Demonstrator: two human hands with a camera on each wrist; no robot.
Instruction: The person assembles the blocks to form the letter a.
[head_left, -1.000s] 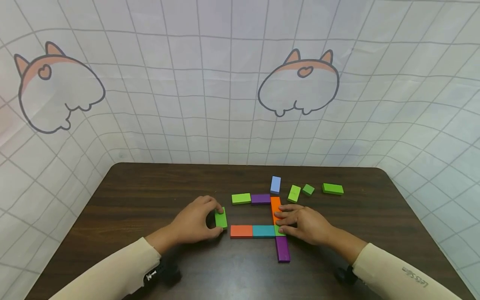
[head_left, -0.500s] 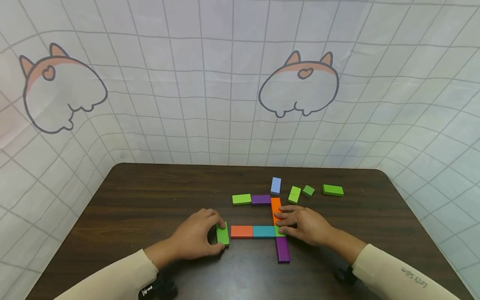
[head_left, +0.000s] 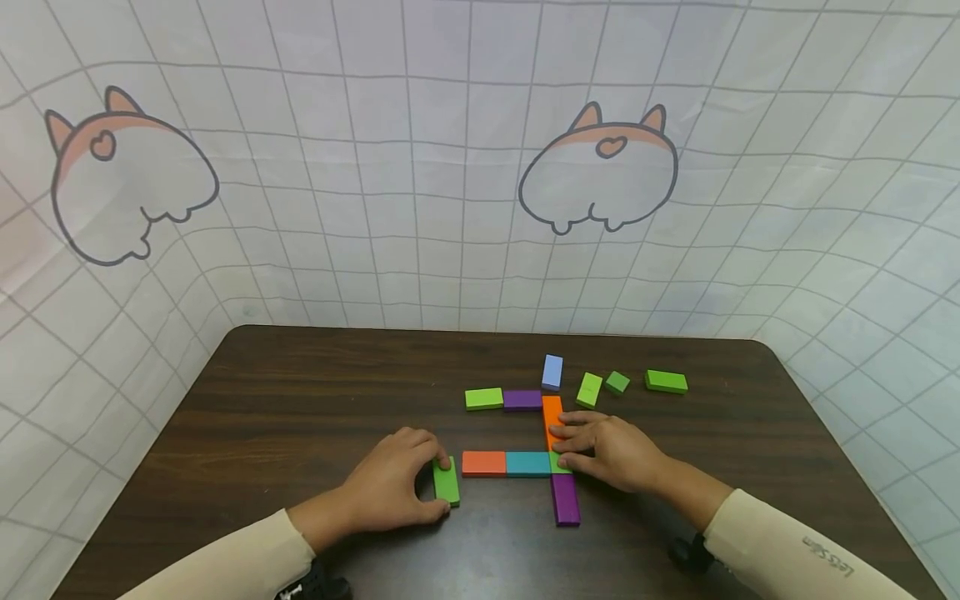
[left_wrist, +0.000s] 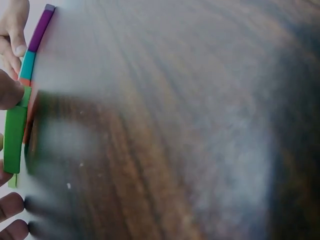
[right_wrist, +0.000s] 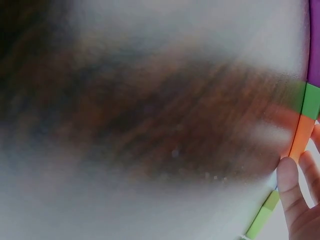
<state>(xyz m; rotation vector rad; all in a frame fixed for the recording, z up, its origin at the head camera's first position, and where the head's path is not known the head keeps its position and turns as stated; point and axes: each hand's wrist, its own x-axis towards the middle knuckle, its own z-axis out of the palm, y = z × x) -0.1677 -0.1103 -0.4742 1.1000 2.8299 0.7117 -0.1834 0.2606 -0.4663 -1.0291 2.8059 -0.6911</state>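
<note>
My left hand (head_left: pixel 386 487) pinches a green block (head_left: pixel 446 483) by its two ends, thumb at the near end and a finger at the far end. That block stands just left of a coral block (head_left: pixel 483 464), with a small gap. A teal block (head_left: pixel 528 464) continues the row to a green cube (head_left: pixel 559 462). An orange block (head_left: pixel 552 417) runs away from the cube and a purple block (head_left: pixel 566 500) towards me. Fingers of my right hand (head_left: pixel 618 454) rest over the orange block and the cube, partly hiding both.
A lime block (head_left: pixel 483 399) and another purple block (head_left: pixel 522 401) form a far row meeting the orange block. Behind lie a blue block (head_left: pixel 552 372), a second lime block (head_left: pixel 588 389), a small green cube (head_left: pixel 617 382) and a long green block (head_left: pixel 666 382) on the dark wooden table (head_left: pixel 300 383).
My left hand has drawn the green block along the table towards me, from beyond the coral block's left end to beside and slightly nearer than it. My right hand has stayed put.
</note>
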